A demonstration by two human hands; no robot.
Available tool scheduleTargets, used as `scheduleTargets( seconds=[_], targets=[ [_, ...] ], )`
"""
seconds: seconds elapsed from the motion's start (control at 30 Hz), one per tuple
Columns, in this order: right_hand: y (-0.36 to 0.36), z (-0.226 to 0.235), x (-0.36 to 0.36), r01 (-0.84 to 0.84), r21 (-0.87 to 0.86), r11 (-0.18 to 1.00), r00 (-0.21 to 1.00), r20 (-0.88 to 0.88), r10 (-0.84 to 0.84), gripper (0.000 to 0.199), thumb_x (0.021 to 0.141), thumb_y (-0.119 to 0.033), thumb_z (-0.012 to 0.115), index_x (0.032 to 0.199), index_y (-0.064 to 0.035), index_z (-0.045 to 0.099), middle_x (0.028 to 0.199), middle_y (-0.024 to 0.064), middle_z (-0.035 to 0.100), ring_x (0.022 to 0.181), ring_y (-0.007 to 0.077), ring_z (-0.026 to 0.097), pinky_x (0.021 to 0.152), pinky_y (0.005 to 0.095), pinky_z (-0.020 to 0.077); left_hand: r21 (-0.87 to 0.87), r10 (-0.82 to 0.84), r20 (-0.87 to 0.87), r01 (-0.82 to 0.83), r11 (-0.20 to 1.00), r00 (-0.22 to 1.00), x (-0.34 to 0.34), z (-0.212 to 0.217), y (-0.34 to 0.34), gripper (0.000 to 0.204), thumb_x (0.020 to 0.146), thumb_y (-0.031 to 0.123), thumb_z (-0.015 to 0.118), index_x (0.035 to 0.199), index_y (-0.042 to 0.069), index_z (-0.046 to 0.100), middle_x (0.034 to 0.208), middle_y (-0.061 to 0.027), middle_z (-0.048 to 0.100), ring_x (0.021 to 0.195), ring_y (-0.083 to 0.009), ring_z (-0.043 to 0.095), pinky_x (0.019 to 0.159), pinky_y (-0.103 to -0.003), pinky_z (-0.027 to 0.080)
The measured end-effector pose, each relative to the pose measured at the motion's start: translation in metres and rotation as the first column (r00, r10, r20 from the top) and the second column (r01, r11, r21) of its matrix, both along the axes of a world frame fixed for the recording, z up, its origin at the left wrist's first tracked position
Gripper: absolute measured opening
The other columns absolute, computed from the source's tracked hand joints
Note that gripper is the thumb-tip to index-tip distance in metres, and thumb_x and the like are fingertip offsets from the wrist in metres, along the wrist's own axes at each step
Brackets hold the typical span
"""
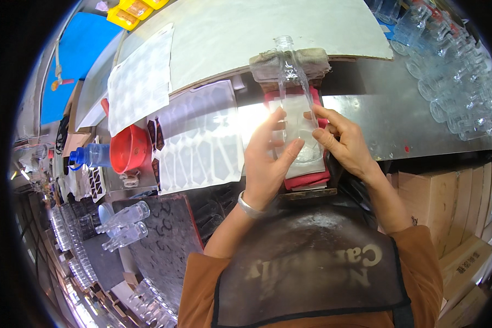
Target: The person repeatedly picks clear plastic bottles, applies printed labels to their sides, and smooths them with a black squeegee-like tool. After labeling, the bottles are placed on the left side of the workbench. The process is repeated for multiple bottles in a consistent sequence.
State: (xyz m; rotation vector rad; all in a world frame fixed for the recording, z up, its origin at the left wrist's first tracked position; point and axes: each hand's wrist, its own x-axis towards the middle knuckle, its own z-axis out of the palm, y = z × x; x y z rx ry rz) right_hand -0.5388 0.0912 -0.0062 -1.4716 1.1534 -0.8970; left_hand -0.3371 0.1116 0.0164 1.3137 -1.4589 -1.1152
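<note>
A clear glass bottle (300, 128) lies in front of me with its neck pointing away. The neck rests on a rolled grey cloth (314, 63), and the body lies over white padding on a red cloth (310, 180). My left hand (268, 156) cups the bottle's left side, its thumb reaching over the glass and its fingers slightly blurred. On the right side, my right hand (347, 145) has its thumb and bent fingers against the glass. Left of the bottle lies a sheet with pale elongated shapes (199, 139).
Many clear glass bottles (448, 76) crowd the far right. A white sheet (142, 79), a red bowl (130, 148) and a blue-capped container (90, 156) are at left. Two bottles (124, 227) lie on a dark board (161, 246). Cardboard boxes (432, 202) stand at right.
</note>
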Motion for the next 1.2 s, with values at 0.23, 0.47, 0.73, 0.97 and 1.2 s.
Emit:
scheduleTargets(
  seconds=[0.23,0.47,0.73,0.97,1.2],
  targets=[
    [0.006,0.014,0.012,0.051,-0.08,0.995,0.985,-0.159,-0.063,0.046,0.092,-0.009,0.066,0.136,0.0004,0.056,0.104,0.0064,0.07,0.061,0.0065,0.052,0.061,0.0245,0.046,0.169,-0.1,-0.322,0.161,0.973,0.941,0.031,-0.024,-0.007,0.053,0.093,0.009,0.071,0.141,0.001,0.053,0.133,-0.0103,0.061,0.119,-0.0192,0.061,0.094,-0.031,0.053],
    [0.001,-0.011,-0.027,0.14,0.063,0.988,0.99,-0.015,-0.139,0.039,0.103,-0.012,0.052,0.139,0.0011,0.053,0.121,0.0103,0.067,0.062,0.004,0.051,0.058,0.0191,0.0441,-0.745,0.707,0.56,-0.11,0.658,0.432,0.185,-0.011,-0.088,0.043,0.083,0.015,0.078,0.123,0.008,0.064,0.122,-0.0132,0.064,0.099,-0.0319,0.065,0.087,-0.041,0.053],
    [-0.004,-0.015,-0.032,0.251,0.099,0.963,0.967,0.013,-0.254,0.033,0.102,-0.015,0.057,0.129,0.0028,0.06,0.106,0.0087,0.07,0.063,0.0046,0.05,0.058,0.0207,0.0427,-0.474,0.584,0.437,-0.376,0.796,0.684,0.241,-0.013,-0.118,0.02,0.088,0.019,0.075,0.098,0.002,0.073,0.105,-0.0094,0.073,0.082,-0.0204,0.07,0.076,-0.032,0.054],
    [-0.01,-0.012,-0.035,0.265,0.042,0.963,0.963,0.042,-0.267,0.029,0.103,-0.015,0.057,0.126,0.0018,0.062,0.103,0.0075,0.071,0.063,0.0043,0.05,0.058,0.0194,0.0421,-0.418,0.599,0.448,-0.437,0.797,0.664,0.253,-0.014,-0.133,0.024,0.087,0.022,0.075,0.099,0.001,0.074,0.095,-0.0071,0.073,0.079,-0.0118,0.067,0.071,-0.028,0.053],
    [-0.01,-0.006,-0.035,0.285,0.018,0.958,0.958,0.04,-0.285,0.028,0.103,-0.015,0.057,0.126,0.0012,0.063,0.101,0.0074,0.07,0.062,0.0039,0.049,0.057,0.0185,0.0416,-0.505,0.558,0.569,-0.28,0.817,0.604,0.231,-0.003,-0.124,0.021,0.082,0.027,0.079,0.087,0.008,0.072,0.102,-0.0052,0.068,0.078,-0.0181,0.068,0.069,-0.033,0.053]
  ],
)
